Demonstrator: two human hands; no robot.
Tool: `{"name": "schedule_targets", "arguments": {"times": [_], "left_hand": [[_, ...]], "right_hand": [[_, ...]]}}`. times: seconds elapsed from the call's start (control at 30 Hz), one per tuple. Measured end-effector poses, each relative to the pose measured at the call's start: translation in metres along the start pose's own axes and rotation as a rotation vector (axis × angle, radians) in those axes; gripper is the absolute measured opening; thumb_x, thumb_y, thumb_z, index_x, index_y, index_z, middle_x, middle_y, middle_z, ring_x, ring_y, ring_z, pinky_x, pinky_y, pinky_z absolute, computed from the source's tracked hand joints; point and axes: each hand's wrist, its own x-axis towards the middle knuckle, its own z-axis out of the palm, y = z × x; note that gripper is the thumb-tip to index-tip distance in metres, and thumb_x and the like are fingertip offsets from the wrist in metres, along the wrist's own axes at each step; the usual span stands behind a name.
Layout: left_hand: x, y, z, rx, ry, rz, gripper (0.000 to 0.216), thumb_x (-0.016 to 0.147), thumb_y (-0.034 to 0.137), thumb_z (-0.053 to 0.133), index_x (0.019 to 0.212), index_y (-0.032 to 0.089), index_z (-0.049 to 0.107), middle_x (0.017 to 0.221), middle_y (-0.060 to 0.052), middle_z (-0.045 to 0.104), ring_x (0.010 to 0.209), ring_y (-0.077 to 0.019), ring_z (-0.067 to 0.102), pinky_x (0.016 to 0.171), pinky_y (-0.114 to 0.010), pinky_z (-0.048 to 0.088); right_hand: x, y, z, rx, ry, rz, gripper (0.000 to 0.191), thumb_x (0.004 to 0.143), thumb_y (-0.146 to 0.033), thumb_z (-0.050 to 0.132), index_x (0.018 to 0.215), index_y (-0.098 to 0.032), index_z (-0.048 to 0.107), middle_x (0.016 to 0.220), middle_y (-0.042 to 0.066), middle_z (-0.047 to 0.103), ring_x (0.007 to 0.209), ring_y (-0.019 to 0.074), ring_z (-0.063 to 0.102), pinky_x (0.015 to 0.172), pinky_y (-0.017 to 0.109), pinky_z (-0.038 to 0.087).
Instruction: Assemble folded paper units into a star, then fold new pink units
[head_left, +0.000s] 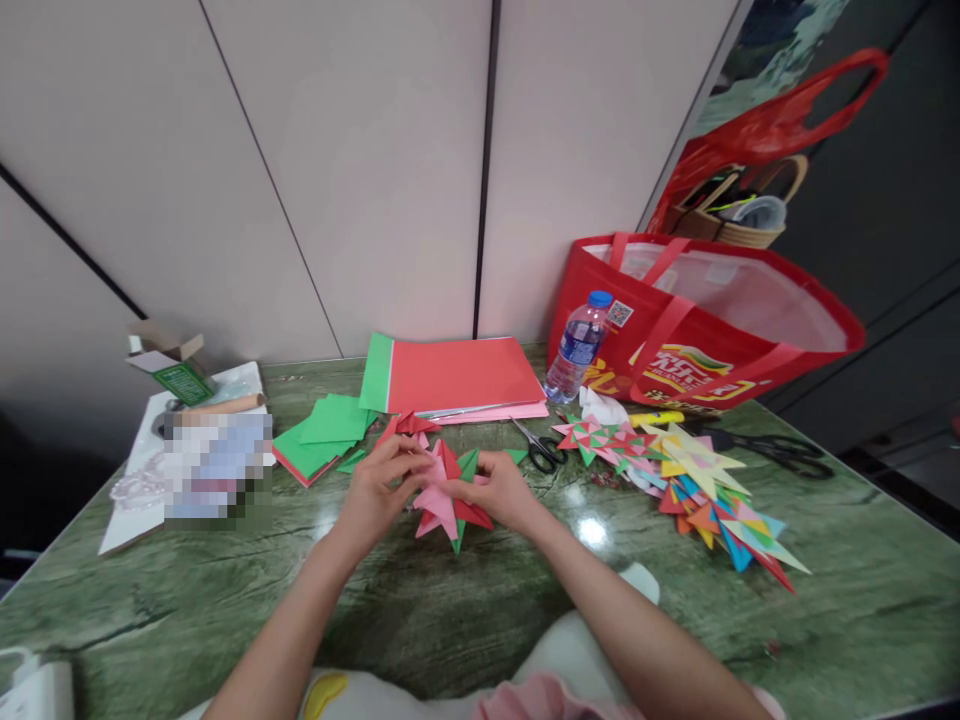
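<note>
Paper star (441,508): between your grips, neither nearer | left fingers (396,466): pinching its left | right fingers (466,491): grasping its right

Green marbled table (225,620), shiny top. On it: red paper stack (457,375); green sheets (330,422) L of stack; bottle (577,345) w/ blue cap & big red bag (750,300) R of it; sm. scissors (546,455) nr its front R corner; paper stars (697,460) farther R; white board (124,528) well L.
</note>
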Motion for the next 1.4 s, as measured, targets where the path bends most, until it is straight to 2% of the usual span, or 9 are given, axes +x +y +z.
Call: {"name": "schedule_targets", "arguments": {"times": [0.2,0.37,0.53,0.77,0.87,1.1,1.23,1.4], "left_hand": [[0.0,0.004,0.001,0.029,-0.051,-0.036,0.013,0.077,0.015,0.056,0.084,0.019,0.066,0.086,-0.004,0.057,0.081,-0.0158,0.057,0.068,-0.028,0.048],[0.002,0.012,0.003,0.019,-0.086,-0.116,0.007,0.075,0.017,0.058,0.072,0.017,0.064,0.079,-0.003,0.056,0.073,-0.0146,0.055,0.065,-0.027,0.045],[0.002,0.014,0.003,-0.013,-0.146,-0.238,0.01,0.075,0.017,0.058,0.067,0.016,0.065,0.068,-0.002,0.057,0.062,-0.0134,0.052,0.06,-0.026,0.042],[0.001,0.016,0.006,-0.081,-0.182,-0.399,0.011,0.072,0.021,0.058,0.064,0.015,0.062,0.064,-0.002,0.059,0.058,-0.0137,0.052,0.055,-0.024,0.04],[0.002,0.017,0.008,-0.181,-0.122,-0.501,0.01,0.068,0.024,0.062,0.064,0.014,0.063,0.063,-0.003,0.062,0.059,-0.0146,0.055,0.055,-0.024,0.041],[0.003,0.017,0.013,-0.501,0.146,-0.766,0.022,0.058,0.029,0.072,0.068,0.012,0.063,0.059,-0.001,0.062,0.052,-0.0107,0.053,0.049,-0.02,0.039],[0.003,0.014,0.011,-0.52,0.21,-0.753,0.024,0.054,0.03,0.074,0.066,0.012,0.062,0.055,0.001,0.06,0.05,-0.0102,0.052,0.048,-0.02,0.039],[0.004,0.013,0.007,-0.468,0.179,-0.728,0.023,0.052,0.028,0.074,0.064,0.012,0.062,0.052,0.001,0.058,0.049,-0.0096,0.051,0.047,-0.02,0.038]], "right_hand": [[-0.001,0.004,0.001,-0.082,0.03,-0.003,0.024,0.063,-0.036,0.069,0.063,-0.014,0.06,0.061,-0.001,0.06,0.056,0.0119,0.051,0.055,0.023,0.042],[-0.003,0.006,0.002,-0.174,0.003,-0.036,0.022,0.065,-0.037,0.068,0.067,-0.015,0.063,0.066,0.001,0.063,0.063,0.0145,0.055,0.059,0.025,0.046],[-0.003,0.007,0.001,-0.276,-0.008,-0.137,0.02,0.069,-0.037,0.066,0.069,-0.017,0.065,0.07,0.003,0.065,0.066,0.0157,0.057,0.056,0.023,0.045],[-0.003,0.008,0.002,-0.262,-0.026,-0.147,0.019,0.07,-0.034,0.066,0.07,-0.016,0.064,0.074,0.003,0.065,0.067,0.0149,0.056,0.058,0.023,0.045],[-0.004,0.007,0.003,-0.163,-0.014,-0.091,0.019,0.067,-0.033,0.067,0.069,-0.015,0.063,0.07,0.002,0.064,0.067,0.015,0.056,0.06,0.024,0.047],[-0.003,-0.001,0.006,-0.038,0.073,-0.006,0.02,0.062,-0.034,0.069,0.066,-0.015,0.063,0.068,0.002,0.065,0.065,0.0156,0.057,0.061,0.026,0.047],[-0.001,0.0,0.007,0.036,0.103,0.04,0.025,0.059,-0.038,0.07,0.065,-0.015,0.061,0.068,0.002,0.065,0.063,0.0152,0.057,0.062,0.028,0.047],[-0.001,-0.001,0.005,0.033,0.081,0.022,0.028,0.057,-0.041,0.072,0.062,-0.015,0.061,0.064,0.001,0.064,0.061,0.0145,0.056,0.059,0.026,0.046]]}}
